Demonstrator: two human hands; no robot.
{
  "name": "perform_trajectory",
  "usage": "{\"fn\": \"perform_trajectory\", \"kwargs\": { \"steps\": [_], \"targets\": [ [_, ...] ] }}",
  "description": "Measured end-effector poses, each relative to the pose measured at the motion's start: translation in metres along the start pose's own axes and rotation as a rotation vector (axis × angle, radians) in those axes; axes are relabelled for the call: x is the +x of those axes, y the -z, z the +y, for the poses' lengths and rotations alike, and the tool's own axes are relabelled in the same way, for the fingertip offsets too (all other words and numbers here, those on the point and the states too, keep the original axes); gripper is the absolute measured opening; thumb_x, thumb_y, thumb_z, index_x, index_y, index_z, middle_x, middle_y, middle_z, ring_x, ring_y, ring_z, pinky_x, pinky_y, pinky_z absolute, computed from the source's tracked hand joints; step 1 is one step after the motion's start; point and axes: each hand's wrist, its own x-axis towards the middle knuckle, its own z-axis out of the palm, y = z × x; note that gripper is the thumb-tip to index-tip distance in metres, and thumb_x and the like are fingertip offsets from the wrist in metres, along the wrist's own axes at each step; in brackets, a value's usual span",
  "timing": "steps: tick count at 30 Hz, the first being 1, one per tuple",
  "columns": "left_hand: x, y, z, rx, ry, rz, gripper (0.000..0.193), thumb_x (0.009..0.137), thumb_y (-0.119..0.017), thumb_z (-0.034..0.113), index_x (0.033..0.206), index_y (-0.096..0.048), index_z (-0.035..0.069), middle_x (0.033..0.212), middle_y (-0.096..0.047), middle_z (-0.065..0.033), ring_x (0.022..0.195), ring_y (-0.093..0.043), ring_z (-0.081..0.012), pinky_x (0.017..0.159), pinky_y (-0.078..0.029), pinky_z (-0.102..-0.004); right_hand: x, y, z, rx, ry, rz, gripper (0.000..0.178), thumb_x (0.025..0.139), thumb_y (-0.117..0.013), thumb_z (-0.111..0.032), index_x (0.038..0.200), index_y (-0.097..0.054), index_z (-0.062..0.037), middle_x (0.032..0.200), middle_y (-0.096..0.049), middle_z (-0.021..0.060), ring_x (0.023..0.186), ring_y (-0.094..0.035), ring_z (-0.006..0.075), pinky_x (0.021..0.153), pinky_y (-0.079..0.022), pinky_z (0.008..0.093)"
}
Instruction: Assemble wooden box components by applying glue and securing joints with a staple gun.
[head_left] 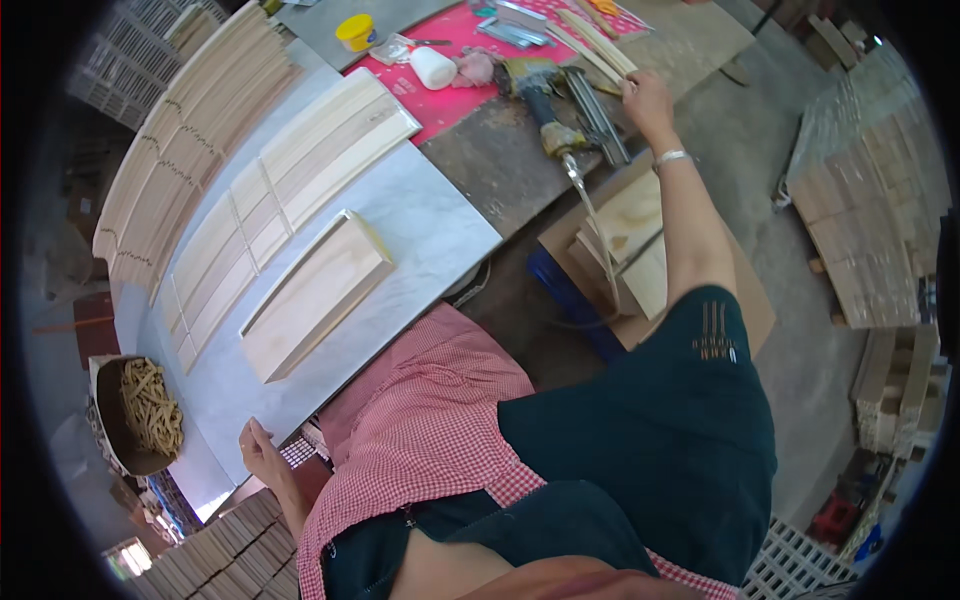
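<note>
My right hand [650, 100] reaches to the far right of the bench, its fingers closed on the near ends of some thin wooden strips [598, 45]. Just left of it lie a nail gun [540, 100] with an air hose fitting and several long grey staple strips [597, 115]. My left hand [262, 452] hovers by the near left edge of the table, fingers curled, with nothing visible in them. Between the hands, a shallow wooden box [315, 300] rests on the grey-white tabletop [430, 230]. Beyond it are rows of flat, pale wooden boards [285, 190].
Stacked thin wooden slats [190, 140] line the far left. A box of small wooden pieces [150, 410] stands at the left corner. A white bottle [432, 68] and yellow tub [356, 33] sit at the back. Below the bench, a carton [640, 230] holds boards; wrapped stacks [865, 190] stand right.
</note>
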Motion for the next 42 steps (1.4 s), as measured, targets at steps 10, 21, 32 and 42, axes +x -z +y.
{"fn": "perform_trajectory", "kwargs": {
  "steps": [10,21,32,42],
  "targets": [
    [-0.041,0.029,-0.050,0.012,0.059,0.158,0.029,0.102,-0.061,0.023,0.113,-0.067,-0.002,0.126,-0.065,-0.0179,0.114,-0.060,-0.0265,0.097,-0.049,-0.0358,0.054,-0.022,-0.018,-0.323,-0.132,-0.444,0.032,0.084,-0.067,-0.017,0.112,-0.071,-0.0022,0.111,-0.072,0.0208,0.099,-0.069,0.0406,0.084,-0.056,0.0477],
    [0.041,-0.020,0.120,0.004,-0.703,0.136,0.044,0.090,-0.069,0.005,0.133,-0.061,0.002,0.135,-0.061,-0.0138,0.122,-0.059,-0.0278,0.104,-0.046,-0.0362,-0.097,0.086,-0.219,0.680,0.407,-0.380,0.017,0.093,-0.068,-0.011,0.108,-0.063,-0.0035,0.082,-0.064,0.0043,0.069,-0.056,0.0134,0.064,-0.047,0.0267],
    [0.102,-0.028,0.090,-0.451,-0.450,-0.348,0.034,0.091,-0.071,0.015,0.122,-0.070,0.000,0.109,-0.071,-0.0072,0.086,-0.062,-0.0207,0.084,-0.051,-0.0316,-0.149,0.071,-0.394,0.925,0.857,-0.817,0.011,0.093,-0.067,-0.006,0.103,-0.065,-0.0007,0.085,-0.063,0.0011,0.076,-0.054,0.0102,0.070,-0.045,0.0222],
    [0.130,-0.069,0.063,-0.187,-0.485,-0.127,0.026,0.090,-0.072,0.020,0.107,-0.077,0.002,0.092,-0.075,-0.0037,0.076,-0.060,-0.0155,0.074,-0.051,-0.0277,-0.140,-0.007,-0.371,0.725,0.777,-0.709,0.018,0.093,-0.068,-0.010,0.106,-0.073,0.0004,0.093,-0.073,0.0030,0.083,-0.061,0.0136,0.079,-0.049,0.0249]
  ]
}}
